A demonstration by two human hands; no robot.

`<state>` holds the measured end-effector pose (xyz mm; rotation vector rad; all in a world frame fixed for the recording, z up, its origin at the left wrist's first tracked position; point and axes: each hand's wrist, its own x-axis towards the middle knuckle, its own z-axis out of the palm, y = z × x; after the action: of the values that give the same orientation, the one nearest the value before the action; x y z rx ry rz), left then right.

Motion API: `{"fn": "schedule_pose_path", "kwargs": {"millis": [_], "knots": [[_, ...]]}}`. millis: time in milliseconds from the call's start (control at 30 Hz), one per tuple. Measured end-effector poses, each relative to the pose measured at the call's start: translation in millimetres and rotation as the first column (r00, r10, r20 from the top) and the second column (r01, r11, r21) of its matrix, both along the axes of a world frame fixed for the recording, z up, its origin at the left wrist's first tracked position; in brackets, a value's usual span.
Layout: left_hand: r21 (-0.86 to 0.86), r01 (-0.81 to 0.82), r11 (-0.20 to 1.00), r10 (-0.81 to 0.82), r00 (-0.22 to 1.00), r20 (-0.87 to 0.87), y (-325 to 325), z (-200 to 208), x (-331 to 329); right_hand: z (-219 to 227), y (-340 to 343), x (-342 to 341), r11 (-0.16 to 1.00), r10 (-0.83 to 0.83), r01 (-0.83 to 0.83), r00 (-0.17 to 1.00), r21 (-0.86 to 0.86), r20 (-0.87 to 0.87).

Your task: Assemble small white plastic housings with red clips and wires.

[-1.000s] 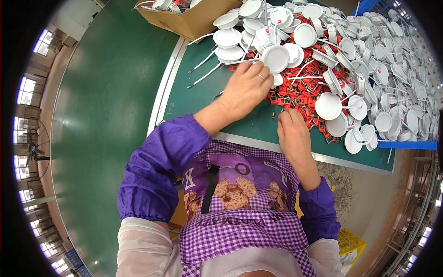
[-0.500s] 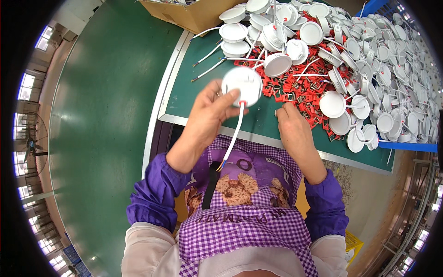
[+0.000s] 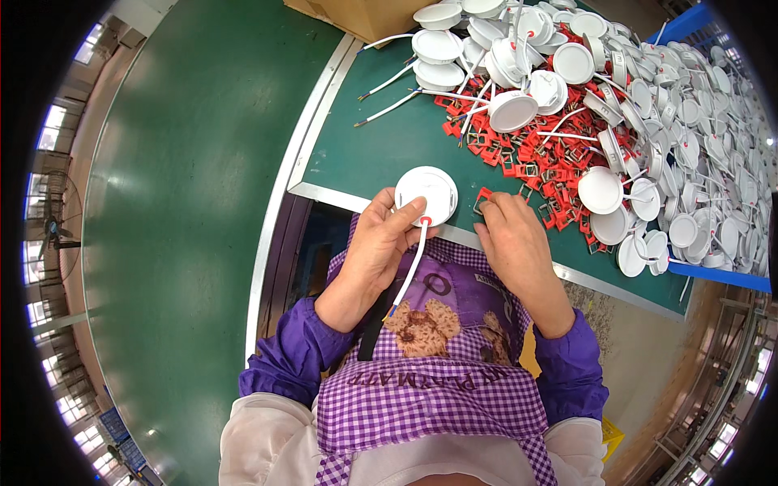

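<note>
My left hand grips a round white lamp by its rim, thumb on the back near the red cable entry. From there a white cable hangs toward my apron, with bare coloured wire ends. My right hand is beside it at the table's front edge, fingers pinched on a small red clip with a metal spring. A loose pile of the same red clips lies just beyond the right hand.
A large heap of white lamps with cables covers the right of the green table. A blue crate edge borders it. At the back stands a cardboard box. A green surface stretches along the left.
The lamp in my left hand has come down nearer the table's front edge. My right hand has drawn slightly back from the clip pile, and a red clip now shows at its fingertips.
</note>
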<state>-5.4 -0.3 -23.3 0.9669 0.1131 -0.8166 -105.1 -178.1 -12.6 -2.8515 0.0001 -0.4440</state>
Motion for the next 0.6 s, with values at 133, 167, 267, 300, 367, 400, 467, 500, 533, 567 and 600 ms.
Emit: {"fn": "schedule_pose_path", "kwargs": {"millis": [133,167,267,300,367,400,467,500,533,567,600], "knots": [[-0.021,-0.012,1.0,0.012,1.0,0.013,-6.2,-4.6,-5.5,-0.5,-0.9,3.4,0.995,0.01,-0.023,0.991,-0.099,-0.132],[-0.012,0.003,1.0,-0.002,1.0,0.026,-7.1,-3.7,-6.9,-1.1,0.0,4.6,0.995,0.014,-0.026,0.991,-0.095,-0.13],[0.021,0.026,0.999,-0.027,0.999,0.046,-5.5,-2.4,-7.9,-3.5,1.2,8.5,0.997,-0.034,0.026,0.992,-0.067,-0.124],[0.041,0.038,0.998,-0.04,0.998,0.053,-5.3,-2.3,-7.9,-6.0,0.7,9.0,0.997,-0.08,0.081,0.996,0.006,-0.049],[0.057,0.023,0.998,-0.026,0.999,0.046,-9.1,-0.4,-9.0,-13.1,-0.8,8.7,0.989,-0.126,0.124,0.992,0.083,0.019],[0.073,0.015,0.997,-0.018,0.999,0.041,-10.8,0.0,-9.9,-17.9,-1.8,7.3,0.974,-0.184,0.171,0.98,0.151,0.076],[0.1,0.018,0.995,-0.025,0.997,0.069,-12.0,-1.1,-11.2,-19.5,0.4,5.3,0.951,-0.245,0.214,0.961,0.222,0.125],[0.081,0.009,0.997,-0.017,0.996,0.089,-13.1,0.2,-11.8,-17.1,4.5,4.8,0.867,-0.32,0.246,0.942,0.433,0.105],[0.062,0.002,0.998,-0.009,0.994,0.111,-14.4,0.9,-12.4,-14.7,8.4,4.7,0.737,-0.387,0.264,0.919,0.622,0.069],[0.062,0.007,0.998,-0.014,0.994,0.109,-16.4,0.7,-14.0,-12.2,11.8,4.0,0.736,-0.392,0.268,0.917,0.622,0.068],[0.031,0.0,1.0,-0.005,0.99,0.138,-18.2,0.4,-16.0,-9.4,15.3,3.6,0.675,-0.38,0.223,0.922,0.703,0.073]]}}
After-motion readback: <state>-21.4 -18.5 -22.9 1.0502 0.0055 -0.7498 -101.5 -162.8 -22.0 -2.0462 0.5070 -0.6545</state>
